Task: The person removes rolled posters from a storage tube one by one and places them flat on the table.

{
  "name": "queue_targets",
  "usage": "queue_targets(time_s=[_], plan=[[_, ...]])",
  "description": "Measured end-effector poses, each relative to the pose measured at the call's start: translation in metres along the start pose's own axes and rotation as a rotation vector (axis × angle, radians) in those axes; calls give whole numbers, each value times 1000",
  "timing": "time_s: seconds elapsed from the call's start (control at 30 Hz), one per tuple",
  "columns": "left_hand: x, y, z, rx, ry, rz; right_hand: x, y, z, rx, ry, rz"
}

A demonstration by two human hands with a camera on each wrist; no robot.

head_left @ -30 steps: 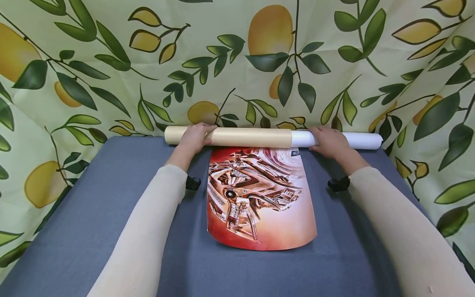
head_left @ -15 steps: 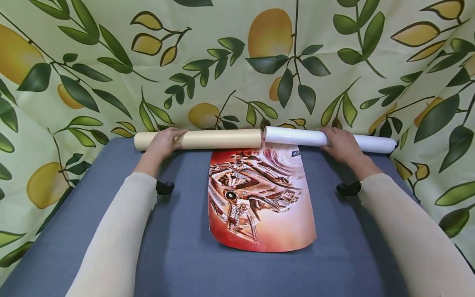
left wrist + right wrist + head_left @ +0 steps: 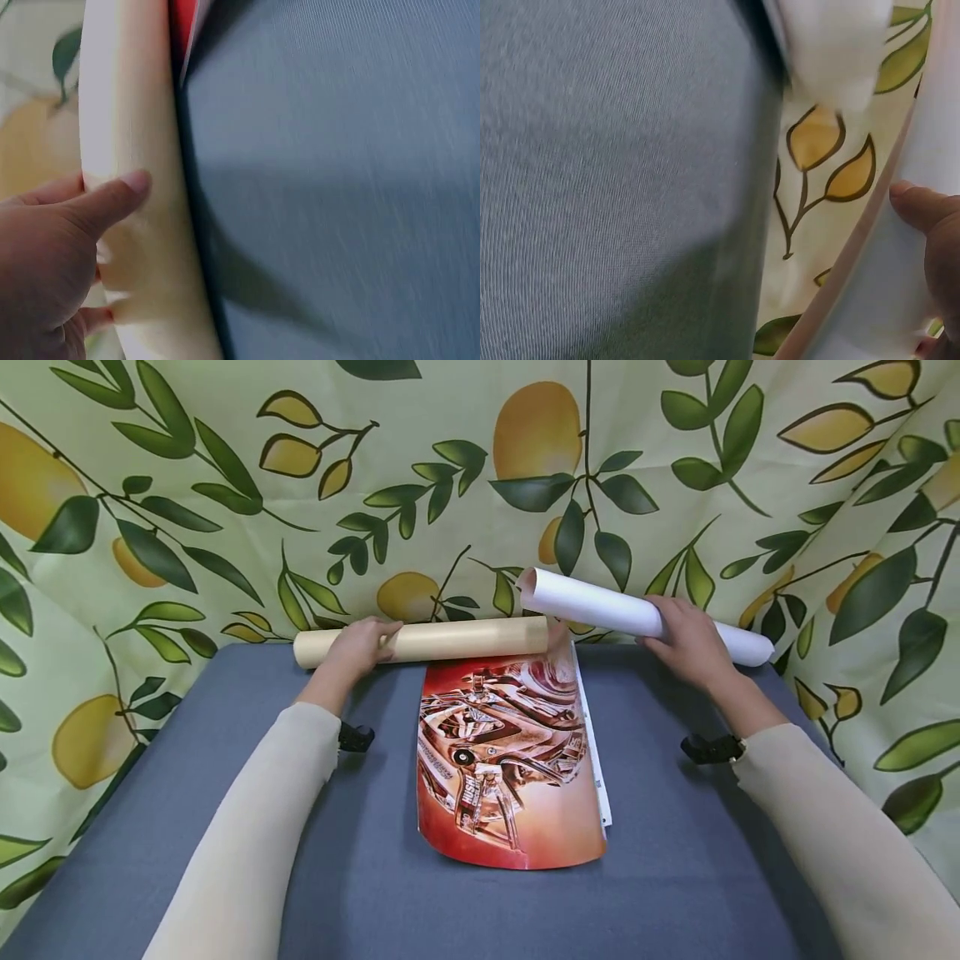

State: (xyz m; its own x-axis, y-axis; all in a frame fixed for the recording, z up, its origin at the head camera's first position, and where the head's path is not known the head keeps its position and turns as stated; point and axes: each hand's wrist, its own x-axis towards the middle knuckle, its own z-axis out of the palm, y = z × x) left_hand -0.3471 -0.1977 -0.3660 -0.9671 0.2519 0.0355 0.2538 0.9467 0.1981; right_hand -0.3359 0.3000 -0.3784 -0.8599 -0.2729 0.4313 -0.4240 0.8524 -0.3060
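My left hand grips a cream-coloured tube lying along the far edge of the table. In the left wrist view the thumb lies over the tube and other fingers go behind it. My right hand holds a white roll of paper, tilted with its left end raised, so its hollow end shows. The roll's right end is low, near the table's far right corner. Between my arms a red and orange poster of a motorcycle lies on the table, its near edge curved. A white sheet edge shows along its right side.
The table has a blue-grey cloth cover. Behind it and at both sides hangs a curtain printed with lemons and leaves. A dark band with a small black device sits on each wrist.
The white roll has come out of the cream tube, and its left end has lifted. The tube went left, then partly back right. The poster's right side has shifted left, uncovering a white edge.
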Motion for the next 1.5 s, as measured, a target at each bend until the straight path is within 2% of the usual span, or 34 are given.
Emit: queue_targets(time_s=[0.2, 0.4, 0.57, 0.7, 0.77, 0.83, 0.97, 1.07, 1.2, 1.3, 1.43, 1.5], plan=[[21, 45, 4, 106, -33, 48, 3, -14, -2, 13, -3, -1], [38, 83, 10, 154, -89, 45, 8, -31, -3, 41, 22, -29], [39, 94, 14, 139, -97, 28, 13, -52, -1, 73, 48, -66], [34, 94, 17, 137, -49, 50, 15, -73, -1, 138, 85, -94], [30, 95, 17, 113, -8, 88, 16, -85, -3, 172, 99, -97], [25, 99, 16, 27, 34, 134, 15, -96, -6, 195, 108, -98], [11, 113, 14, -286, 104, 190, 15, -116, -11, 248, 129, -104], [-1, 125, 11, -518, 139, 190, 17, -132, -15, 285, 149, -111], [-15, 140, 7, -725, 169, 211, 20, -152, -21, 347, 158, -116], [-22, 151, 6, -841, 189, 255, 20, -166, -23, 486, 129, -114], [-29, 161, 13, -942, 233, 318, 19, -180, -19, 786, 48, -86], [-31, 162, 19, -986, 267, 336, 18, -185, -15, 899, 12, -55]])
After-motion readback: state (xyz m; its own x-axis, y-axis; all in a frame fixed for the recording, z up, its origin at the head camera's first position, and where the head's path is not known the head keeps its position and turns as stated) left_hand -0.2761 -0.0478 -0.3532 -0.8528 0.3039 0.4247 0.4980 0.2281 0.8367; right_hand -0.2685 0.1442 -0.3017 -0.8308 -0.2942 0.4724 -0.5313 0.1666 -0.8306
